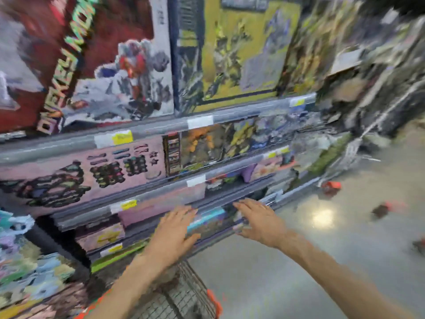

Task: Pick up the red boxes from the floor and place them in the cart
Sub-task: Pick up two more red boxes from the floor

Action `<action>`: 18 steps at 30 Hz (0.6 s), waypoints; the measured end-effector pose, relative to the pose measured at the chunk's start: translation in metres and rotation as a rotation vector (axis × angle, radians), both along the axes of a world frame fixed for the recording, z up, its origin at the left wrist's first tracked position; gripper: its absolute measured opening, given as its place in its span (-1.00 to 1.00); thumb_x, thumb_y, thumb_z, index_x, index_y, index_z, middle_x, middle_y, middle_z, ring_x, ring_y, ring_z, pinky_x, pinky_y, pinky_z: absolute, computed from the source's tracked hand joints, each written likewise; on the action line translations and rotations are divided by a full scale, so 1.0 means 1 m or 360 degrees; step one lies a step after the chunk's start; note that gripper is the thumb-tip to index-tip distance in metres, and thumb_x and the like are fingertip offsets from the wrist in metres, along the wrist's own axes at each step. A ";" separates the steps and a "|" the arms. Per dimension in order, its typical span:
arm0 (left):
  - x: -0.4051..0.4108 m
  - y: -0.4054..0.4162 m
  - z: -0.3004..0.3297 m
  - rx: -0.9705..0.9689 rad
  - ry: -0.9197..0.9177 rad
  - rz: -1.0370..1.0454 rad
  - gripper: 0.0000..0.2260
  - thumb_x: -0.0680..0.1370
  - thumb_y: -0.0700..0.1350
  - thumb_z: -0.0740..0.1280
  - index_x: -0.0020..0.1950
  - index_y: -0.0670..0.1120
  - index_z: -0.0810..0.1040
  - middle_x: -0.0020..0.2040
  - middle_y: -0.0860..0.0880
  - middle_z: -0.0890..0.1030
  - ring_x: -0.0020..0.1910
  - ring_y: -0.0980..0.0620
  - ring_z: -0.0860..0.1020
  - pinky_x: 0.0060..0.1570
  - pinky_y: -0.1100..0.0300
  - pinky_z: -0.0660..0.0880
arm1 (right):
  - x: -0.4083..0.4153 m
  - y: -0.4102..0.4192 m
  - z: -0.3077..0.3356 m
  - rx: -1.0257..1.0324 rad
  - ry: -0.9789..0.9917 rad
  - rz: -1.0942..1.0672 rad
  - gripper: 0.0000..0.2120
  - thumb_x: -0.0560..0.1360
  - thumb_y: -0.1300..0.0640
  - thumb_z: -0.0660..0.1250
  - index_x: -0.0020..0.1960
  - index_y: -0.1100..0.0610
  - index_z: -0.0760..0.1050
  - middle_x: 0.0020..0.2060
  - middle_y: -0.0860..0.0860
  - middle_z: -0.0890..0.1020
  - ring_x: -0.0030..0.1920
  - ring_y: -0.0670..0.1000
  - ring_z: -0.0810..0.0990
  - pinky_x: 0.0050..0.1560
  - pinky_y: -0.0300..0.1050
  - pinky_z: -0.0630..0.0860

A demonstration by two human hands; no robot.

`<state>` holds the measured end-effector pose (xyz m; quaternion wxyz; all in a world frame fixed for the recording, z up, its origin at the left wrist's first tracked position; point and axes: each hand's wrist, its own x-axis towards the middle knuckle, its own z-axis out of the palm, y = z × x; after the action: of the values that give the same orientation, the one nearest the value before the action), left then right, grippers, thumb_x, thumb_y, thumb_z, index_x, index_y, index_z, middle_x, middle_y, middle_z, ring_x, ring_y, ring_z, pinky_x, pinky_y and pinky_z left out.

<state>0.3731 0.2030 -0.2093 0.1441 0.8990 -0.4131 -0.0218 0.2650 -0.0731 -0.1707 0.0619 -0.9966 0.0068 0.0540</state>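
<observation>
Across the head view, which is badly smeared, both arms reach forward over the cart (184, 293), a wire-mesh basket with an orange corner at the near bottom edge. Over its far side the left hand (176, 229) is spread flat with fingers extended and nothing in it. Just to its right, apart from it, the right hand (258, 223) is likewise open, palm down and empty, in front of the lowest shelves.

Beyond the hands, filling the left and far side, stands a shelf unit (161, 130) packed with boxed toys, with white and yellow price tags along its rails.

On the right lies the glossy grey floor (287, 272), with a bright light reflection on it. Three red boxes rest there, all well apart from both hands and to their right: one red box (331, 186) far off by the foot of the shelving, a second red box (391, 207) nearer and further right, and a third red box (419, 244) cut by the right edge. Blur hides their exact shape and how they lie.
</observation>
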 end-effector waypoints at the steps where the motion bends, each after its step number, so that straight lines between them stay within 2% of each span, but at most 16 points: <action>1: -0.003 -0.029 0.019 -0.0033 -0.0037 -0.0099 -0.35 0.49 0.29 0.14 0.47 -0.06 0.35 0.40 -0.10 0.45 0.38 -0.14 0.42 0.32 -0.06 0.42 | -0.018 -0.026 0.020 -0.0019 -0.0029 -0.0084 -0.22 0.47 -0.26 0.40 0.56 0.05 0.27 0.48 0.05 0.39 0.49 0.12 0.33 0.48 0.09 0.26; 3: -0.014 -0.090 0.056 -0.0118 -0.0100 -0.0283 -0.35 0.51 0.28 0.14 0.45 -0.11 0.39 0.38 -0.14 0.48 0.36 -0.16 0.44 0.31 -0.08 0.44 | -0.056 -0.076 0.058 -0.0086 -0.0089 -0.0250 -0.21 0.46 -0.32 0.37 0.55 0.04 0.28 0.44 0.05 0.43 0.43 0.13 0.41 0.40 0.08 0.35; 5: -0.029 -0.155 0.093 -0.0144 -0.0165 -0.0453 -0.33 0.52 0.31 0.12 0.49 -0.10 0.35 0.43 -0.12 0.43 0.41 -0.14 0.39 0.37 -0.08 0.37 | -0.095 -0.128 0.093 -0.0104 -0.0154 -0.0415 -0.23 0.45 -0.30 0.37 0.53 0.07 0.31 0.43 0.07 0.46 0.43 0.15 0.43 0.39 0.09 0.37; 9: -0.056 -0.291 0.149 -0.0134 -0.0327 -0.0749 -0.34 0.54 0.35 0.13 0.54 0.01 0.24 0.50 -0.02 0.34 0.45 -0.07 0.30 0.40 -0.02 0.31 | -0.174 -0.229 0.148 -0.0221 -0.0237 -0.0692 -0.26 0.51 -0.30 0.35 0.56 0.02 0.25 0.44 0.04 0.42 0.45 0.14 0.39 0.42 0.10 0.29; 13: -0.097 -0.428 0.188 -0.0140 -0.0398 -0.0968 -0.24 0.49 0.43 0.02 0.54 -0.03 0.25 0.50 -0.07 0.34 0.46 -0.09 0.30 0.43 -0.04 0.27 | -0.254 -0.330 0.179 -0.0269 -0.0294 -0.0974 -0.24 0.49 -0.30 0.36 0.57 -0.03 0.21 0.48 0.03 0.40 0.48 0.12 0.35 0.45 0.07 0.24; 18: -0.166 -0.583 0.228 -0.0183 -0.0423 -0.1168 -0.14 0.42 0.48 -0.06 0.55 -0.02 0.22 0.53 -0.07 0.28 0.50 -0.07 0.24 0.45 0.00 0.20 | -0.339 -0.438 0.206 -0.0298 -0.0298 -0.1174 -0.20 0.51 -0.27 0.36 0.59 0.03 0.17 0.52 0.08 0.35 0.47 0.17 0.36 0.46 0.11 0.27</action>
<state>0.2070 -0.3804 0.0189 0.1222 0.6770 -0.7226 0.0678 -0.0739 -0.5114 0.0358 -0.0137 -0.9292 0.3638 -0.0639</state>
